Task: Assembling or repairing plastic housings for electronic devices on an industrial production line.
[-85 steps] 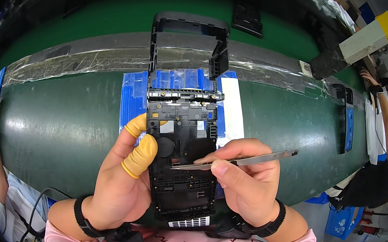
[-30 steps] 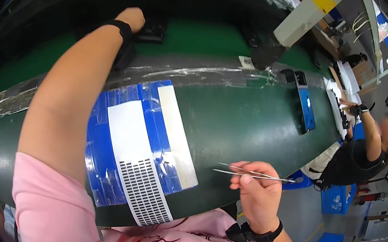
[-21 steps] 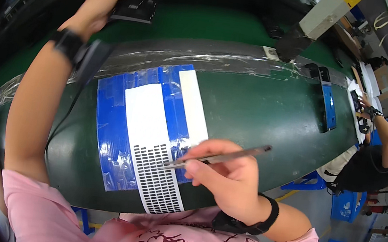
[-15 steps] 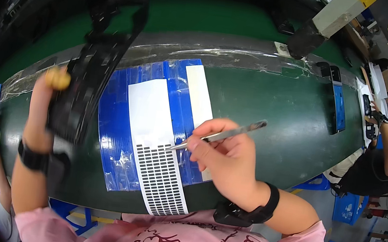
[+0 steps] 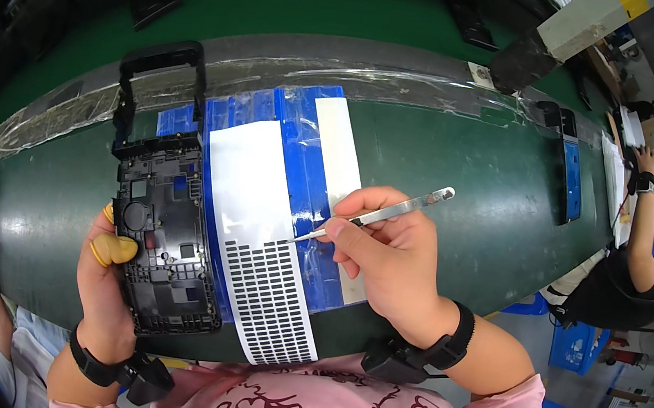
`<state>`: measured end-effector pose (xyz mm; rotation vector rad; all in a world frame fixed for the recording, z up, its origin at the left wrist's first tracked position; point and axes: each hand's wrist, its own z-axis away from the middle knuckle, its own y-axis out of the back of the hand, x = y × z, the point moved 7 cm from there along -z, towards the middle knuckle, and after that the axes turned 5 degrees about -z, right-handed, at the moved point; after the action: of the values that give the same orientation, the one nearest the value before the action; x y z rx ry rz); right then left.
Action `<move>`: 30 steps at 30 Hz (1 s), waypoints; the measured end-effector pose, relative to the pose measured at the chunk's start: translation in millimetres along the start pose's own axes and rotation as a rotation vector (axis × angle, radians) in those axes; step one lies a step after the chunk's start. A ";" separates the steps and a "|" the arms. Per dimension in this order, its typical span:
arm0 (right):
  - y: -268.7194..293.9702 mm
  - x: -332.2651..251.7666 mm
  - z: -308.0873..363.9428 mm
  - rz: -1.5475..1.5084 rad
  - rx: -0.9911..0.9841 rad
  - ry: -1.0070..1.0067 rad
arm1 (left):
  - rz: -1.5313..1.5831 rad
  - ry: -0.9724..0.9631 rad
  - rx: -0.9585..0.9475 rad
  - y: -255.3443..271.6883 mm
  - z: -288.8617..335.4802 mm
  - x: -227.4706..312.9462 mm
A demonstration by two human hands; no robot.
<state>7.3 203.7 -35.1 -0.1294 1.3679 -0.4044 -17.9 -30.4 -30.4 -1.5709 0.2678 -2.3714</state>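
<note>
Fingers [image 5: 369,201] of the right hand [image 5: 397,267] are pinched together on slim metal tweezers [image 5: 420,203], pen-style, points down at the top right corner of the black grid on a white sticker sheet [image 5: 245,164]; whether the tips touch it or are parted, too fine to tell. And over on the left, the left hand [image 5: 106,299] has hold of a black plastic housing [image 5: 167,224], thumb in a yellow finger cot [image 5: 116,249] hooked over its near-left edge, the remaining fingers largely hidden beneath. That housing sits left of the sheet, overlapping the blue board [image 5: 312,194], open frame [image 5: 163,54] pointing away. Handling? Stiff and fairly light, I'd judge, but long and top-heavy for one-handed work, so grip the solid side rails; that thin frame and the small ribs look the likeliest to snap. Stickers like these should be flimsy and clingy: lift by one corner, lightly. Smooth steel could slip, so pinch mid-shank.
</note>
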 end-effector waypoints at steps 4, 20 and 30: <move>2.1 0.4 0.8 0.021 0.010 -0.036 | 0.071 0.020 -0.017 -0.1 2.0 -2.1; -60.0 -78.7 9.5 -0.290 -0.326 0.340 | 0.232 -0.149 -0.303 -65.1 8.6 26.7; -52.2 -25.4 0.2 -0.191 -0.293 0.185 | 0.330 -0.018 -0.360 -61.1 4.6 6.5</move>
<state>-6.9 164.5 5.3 -0.4772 1.5988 -0.3795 -24.1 25.0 -4.2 -1.5457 0.9185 -2.1321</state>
